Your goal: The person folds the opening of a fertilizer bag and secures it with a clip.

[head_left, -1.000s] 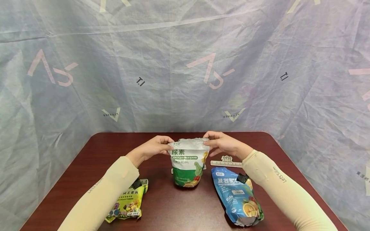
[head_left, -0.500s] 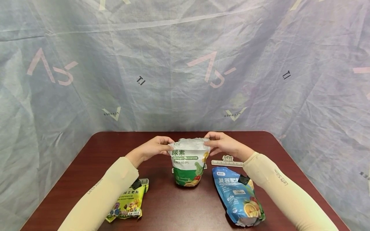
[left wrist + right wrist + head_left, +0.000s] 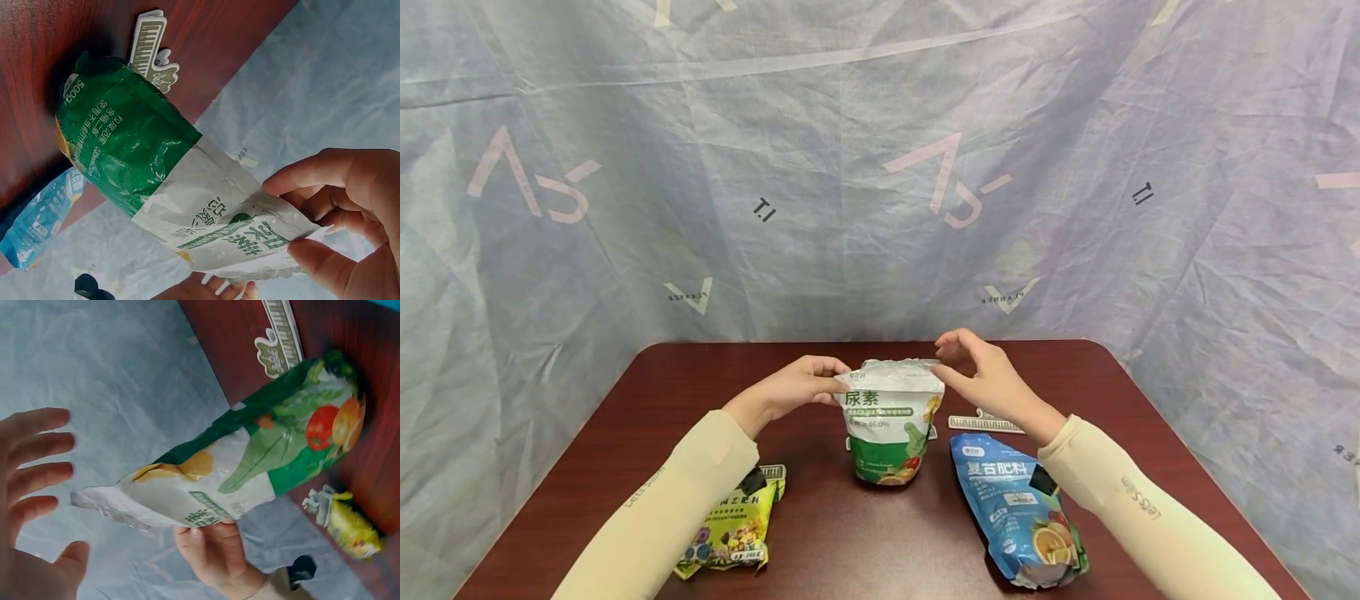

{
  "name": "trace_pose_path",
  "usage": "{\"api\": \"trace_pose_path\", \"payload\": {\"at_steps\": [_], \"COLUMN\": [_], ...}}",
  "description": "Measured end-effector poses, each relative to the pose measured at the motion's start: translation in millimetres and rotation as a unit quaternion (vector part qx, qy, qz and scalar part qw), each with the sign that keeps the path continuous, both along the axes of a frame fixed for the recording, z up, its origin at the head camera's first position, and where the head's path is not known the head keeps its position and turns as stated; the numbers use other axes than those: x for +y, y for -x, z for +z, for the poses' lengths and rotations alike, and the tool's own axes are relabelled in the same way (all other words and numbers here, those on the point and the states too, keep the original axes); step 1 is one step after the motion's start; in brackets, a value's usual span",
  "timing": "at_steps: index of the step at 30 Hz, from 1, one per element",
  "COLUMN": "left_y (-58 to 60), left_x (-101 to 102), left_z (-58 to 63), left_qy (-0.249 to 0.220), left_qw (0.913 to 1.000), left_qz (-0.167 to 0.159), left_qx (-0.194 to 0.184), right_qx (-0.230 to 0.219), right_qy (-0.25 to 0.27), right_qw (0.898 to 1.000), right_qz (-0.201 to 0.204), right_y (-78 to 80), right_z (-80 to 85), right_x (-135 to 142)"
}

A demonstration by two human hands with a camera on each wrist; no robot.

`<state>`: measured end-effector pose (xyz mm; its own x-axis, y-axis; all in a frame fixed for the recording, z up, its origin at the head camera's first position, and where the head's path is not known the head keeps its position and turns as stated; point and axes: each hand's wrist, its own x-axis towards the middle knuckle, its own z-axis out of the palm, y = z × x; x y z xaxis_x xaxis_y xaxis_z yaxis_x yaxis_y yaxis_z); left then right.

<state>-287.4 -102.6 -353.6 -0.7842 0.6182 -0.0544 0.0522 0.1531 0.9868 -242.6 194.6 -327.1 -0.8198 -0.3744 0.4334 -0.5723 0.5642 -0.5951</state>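
A white-and-green fertilizer bag (image 3: 887, 446) stands upright mid-table in the head view, its silvery top edge crumpled. My left hand (image 3: 793, 385) pinches its upper left corner between thumb and fingers; the left wrist view shows the thumb (image 3: 322, 265) on the printed front. Off the upper right corner, my right hand (image 3: 988, 379) has its fingers spread and loosely bent, holding nothing. In the right wrist view a gap separates those fingers (image 3: 44, 472) from the bag's silvery top edge. Behind the bag lies a pale clip with a piano-key pattern (image 3: 147, 44), mostly hidden in the head view.
A blue fertilizer bag (image 3: 1011, 508) lies at the right. Beyond it rests another piano-key clip (image 3: 985, 425). At the left lies a yellow fertilizer bag (image 3: 733, 529) with a similar clip (image 3: 773, 473) at its top, partly covered by my left sleeve. A grey cloth hangs behind the table.
My right hand has let go of the bag's upper right corner and moved slightly up and right, its fingers opening. My left hand keeps its pinch, and the bag stands in the same place.
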Motion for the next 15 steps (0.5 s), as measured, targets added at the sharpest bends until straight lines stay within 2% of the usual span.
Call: {"api": "trace_pose_path", "payload": {"at_steps": [3, 6, 10, 15], "left_y": [0.3, 0.5, 0.2, -0.6], "left_x": [0, -1, -1, -1], "left_z": [-0.5, -0.6, -0.7, -0.4], "left_qy": [-0.003, -0.005, -0.008, -0.011], "left_qw": [1.0, 1.0, 1.0, 0.9999], "left_qz": [-0.001, -0.002, -0.003, -0.002], "left_qx": [-0.003, -0.004, -0.004, -0.009], "right_qx": [0.081, 0.163, 0.261, 0.35], "right_qy": [-0.017, -0.049, -0.105, -0.157], "right_qw": [0.997, 0.985, 0.96, 0.923], "right_qz": [-0.007, -0.007, 0.0, 0.021], "right_y": [-3.9, -6.6, -8.2, -8.2], "right_z": [-1.7, -4.1, -8.7, -13.5], "right_x": [-2, -4, -7, -10]}}
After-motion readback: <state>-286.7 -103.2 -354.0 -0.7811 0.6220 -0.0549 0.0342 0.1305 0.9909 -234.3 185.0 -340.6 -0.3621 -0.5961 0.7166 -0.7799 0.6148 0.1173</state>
